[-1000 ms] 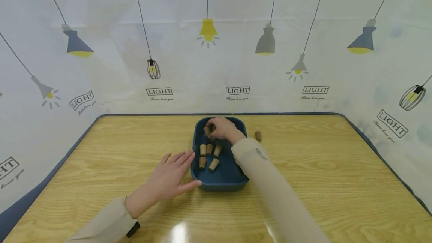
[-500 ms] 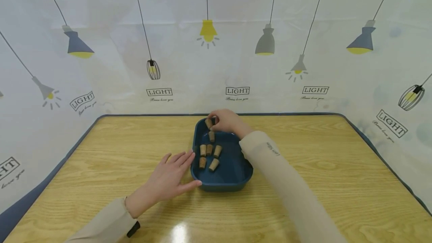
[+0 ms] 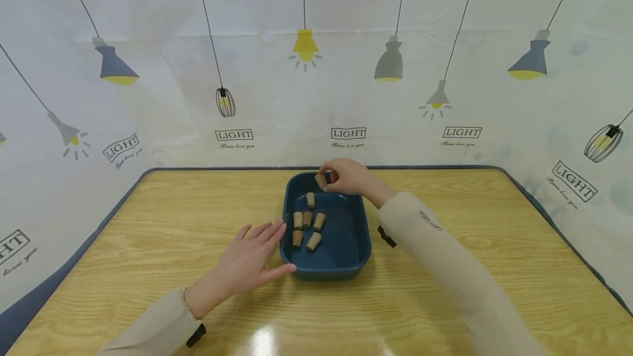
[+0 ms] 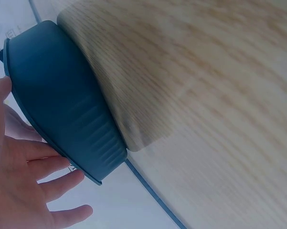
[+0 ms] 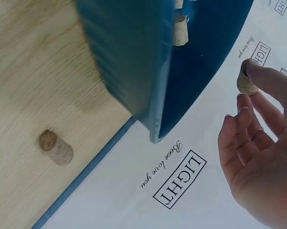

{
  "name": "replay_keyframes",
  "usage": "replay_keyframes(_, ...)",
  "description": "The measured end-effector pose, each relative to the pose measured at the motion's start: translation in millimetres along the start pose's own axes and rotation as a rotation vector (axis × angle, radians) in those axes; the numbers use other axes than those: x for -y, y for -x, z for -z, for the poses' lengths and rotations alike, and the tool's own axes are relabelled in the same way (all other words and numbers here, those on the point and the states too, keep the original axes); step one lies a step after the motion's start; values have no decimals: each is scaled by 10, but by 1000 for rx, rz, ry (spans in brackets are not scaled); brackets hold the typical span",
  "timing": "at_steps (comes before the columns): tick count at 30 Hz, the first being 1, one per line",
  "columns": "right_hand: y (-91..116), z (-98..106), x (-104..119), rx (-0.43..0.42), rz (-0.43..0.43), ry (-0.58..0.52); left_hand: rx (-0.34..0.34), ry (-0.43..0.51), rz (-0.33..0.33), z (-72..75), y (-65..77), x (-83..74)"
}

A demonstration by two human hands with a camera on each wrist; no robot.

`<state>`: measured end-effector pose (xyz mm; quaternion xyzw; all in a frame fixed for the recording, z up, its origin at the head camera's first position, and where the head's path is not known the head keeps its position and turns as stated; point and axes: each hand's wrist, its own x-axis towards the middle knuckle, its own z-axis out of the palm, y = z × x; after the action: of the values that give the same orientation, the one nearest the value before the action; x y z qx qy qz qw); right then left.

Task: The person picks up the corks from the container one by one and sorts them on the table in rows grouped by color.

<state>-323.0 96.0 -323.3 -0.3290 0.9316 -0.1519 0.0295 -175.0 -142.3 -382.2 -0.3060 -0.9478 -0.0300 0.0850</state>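
Observation:
Pinched between thumb and fingertips, a tapered cork (image 3: 321,181) is held by my right hand (image 3: 348,176) over the far end of a dark blue tray (image 3: 341,257). The right wrist view shows this held cork (image 5: 247,77) above the rim. My left hand (image 3: 249,260) has its fingers spread, touching the tray's left rim. In the left wrist view, the straight fingers (image 4: 55,183) lie along the tray's outer wall (image 4: 62,95). Inside the tray, several corks (image 3: 307,220) lie toward the left side, with one cork (image 3: 310,200) farther back.
Another cork (image 5: 56,147) stands on the wooden table (image 3: 163,224) beside the tray's right wall; the right arm hides it in the head view. Behind the table hangs a white backdrop (image 3: 277,103) printed with lamps.
My right hand has risen from the tray's far left part and moved right, carrying the pinched cork. A cork the hand had covered now shows in the tray. The left hand has stayed still.

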Motion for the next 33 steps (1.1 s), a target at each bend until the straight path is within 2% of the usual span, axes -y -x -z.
replay_keyframes(9,232,36,-98,-44,52,7,-16,-6,-8,-13,0,4)
replay_keyframes(19,522,129,-304,-138,52,-37,-33,-8,-13,-22,7,9)
replay_keyframes(28,721,192,-602,-166,5,-35,-28,0,-12,-21,5,10)
replay_keyframes(33,827,168,-784,-163,-57,-26,-21,-5,-9,-16,6,9)
